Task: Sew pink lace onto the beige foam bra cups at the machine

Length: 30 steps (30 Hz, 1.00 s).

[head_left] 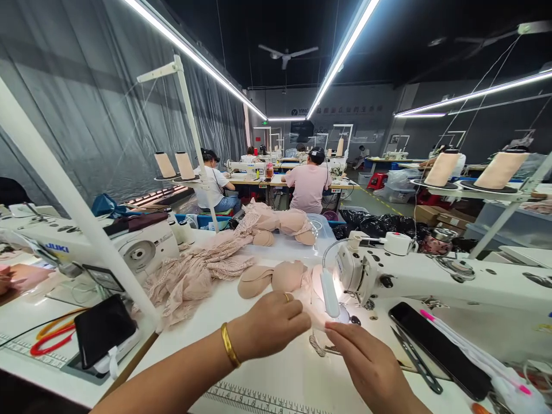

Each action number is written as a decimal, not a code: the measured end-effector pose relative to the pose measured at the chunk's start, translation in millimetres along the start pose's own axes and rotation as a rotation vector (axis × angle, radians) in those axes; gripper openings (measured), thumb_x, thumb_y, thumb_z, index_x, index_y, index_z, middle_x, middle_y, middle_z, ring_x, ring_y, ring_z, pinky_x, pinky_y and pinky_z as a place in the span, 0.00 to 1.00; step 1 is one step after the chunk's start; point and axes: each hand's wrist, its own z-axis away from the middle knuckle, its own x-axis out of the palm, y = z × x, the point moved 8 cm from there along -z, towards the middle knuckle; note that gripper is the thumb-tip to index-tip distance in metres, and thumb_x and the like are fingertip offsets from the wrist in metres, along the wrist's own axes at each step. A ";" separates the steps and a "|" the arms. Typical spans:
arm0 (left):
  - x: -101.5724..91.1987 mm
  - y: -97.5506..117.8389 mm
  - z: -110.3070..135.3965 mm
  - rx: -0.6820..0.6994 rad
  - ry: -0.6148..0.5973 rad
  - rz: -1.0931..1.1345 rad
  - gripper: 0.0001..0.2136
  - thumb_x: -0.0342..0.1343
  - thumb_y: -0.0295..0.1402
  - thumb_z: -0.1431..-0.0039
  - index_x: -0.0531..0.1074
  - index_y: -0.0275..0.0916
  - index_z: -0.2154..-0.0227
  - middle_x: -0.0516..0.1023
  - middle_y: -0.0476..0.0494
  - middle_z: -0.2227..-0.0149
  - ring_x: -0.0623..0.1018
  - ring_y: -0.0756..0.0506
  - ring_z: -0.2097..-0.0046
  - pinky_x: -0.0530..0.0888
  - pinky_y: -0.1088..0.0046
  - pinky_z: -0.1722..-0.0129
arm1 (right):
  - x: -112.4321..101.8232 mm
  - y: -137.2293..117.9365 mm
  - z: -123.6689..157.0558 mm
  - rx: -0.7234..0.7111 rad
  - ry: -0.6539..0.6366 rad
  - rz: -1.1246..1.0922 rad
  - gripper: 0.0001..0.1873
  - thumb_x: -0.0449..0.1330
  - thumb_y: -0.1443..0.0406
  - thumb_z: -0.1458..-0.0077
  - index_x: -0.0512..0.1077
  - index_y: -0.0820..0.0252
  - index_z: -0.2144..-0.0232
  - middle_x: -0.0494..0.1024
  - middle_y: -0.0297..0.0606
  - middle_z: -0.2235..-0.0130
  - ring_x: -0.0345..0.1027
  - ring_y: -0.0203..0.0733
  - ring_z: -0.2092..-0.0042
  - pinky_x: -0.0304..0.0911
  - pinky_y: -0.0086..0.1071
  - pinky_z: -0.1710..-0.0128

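Head view: the left hand (269, 325), with a gold ring and a gold bangle, has its fingers (293, 316) curled tight on the near edge of a pale fabric piece (317, 315). The piece lies on the white surface (280, 374) under the lamp (330, 292) of the sewing machine (431, 279), washed out by the glare. The right hand (366, 362) reaches in from the right, fingers (338, 330) stretched out and close together, tips touching the same piece; whether the thumb pinches from below cannot be told. Just beyond the hands lie tan bra cups (271, 278) and a heap of pink lace (194, 279). Black snips (416, 361) and a dark phone (440, 348) lie to the right.
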 end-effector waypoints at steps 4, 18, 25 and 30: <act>31.9 30.0 -1.2 0.127 -0.196 -0.028 0.13 0.64 0.43 0.33 0.72 0.39 0.66 0.77 0.45 0.67 0.76 0.43 0.64 0.65 0.64 0.73 | 24.9 31.4 2.1 0.037 -0.202 0.004 0.16 0.53 0.66 0.26 0.80 0.46 0.49 0.87 0.32 0.56 0.83 0.39 0.58 0.75 0.26 0.60; 101.5 18.9 -31.3 0.091 -0.004 0.049 0.09 0.60 0.27 0.39 0.65 0.39 0.73 0.70 0.46 0.68 0.69 0.45 0.66 0.65 0.65 0.68 | 22.2 69.4 30.0 -0.197 -0.296 0.206 0.26 0.50 0.78 0.35 0.71 0.52 0.42 0.80 0.41 0.57 0.75 0.45 0.58 0.73 0.34 0.64; 113.1 15.7 -36.8 0.058 -0.036 0.094 0.07 0.56 0.30 0.34 0.66 0.39 0.69 0.69 0.45 0.67 0.65 0.46 0.67 0.60 0.65 0.69 | 23.8 77.2 30.4 -0.113 -0.399 0.198 0.27 0.49 0.77 0.35 0.70 0.50 0.42 0.78 0.41 0.54 0.74 0.44 0.59 0.72 0.33 0.64; 112.5 16.6 -41.4 0.034 -0.065 0.113 0.05 0.54 0.32 0.33 0.69 0.39 0.67 0.69 0.45 0.67 0.65 0.45 0.67 0.60 0.64 0.68 | 23.8 81.7 32.2 -0.082 -0.432 0.175 0.24 0.49 0.76 0.34 0.71 0.49 0.44 0.79 0.39 0.56 0.74 0.43 0.60 0.72 0.32 0.64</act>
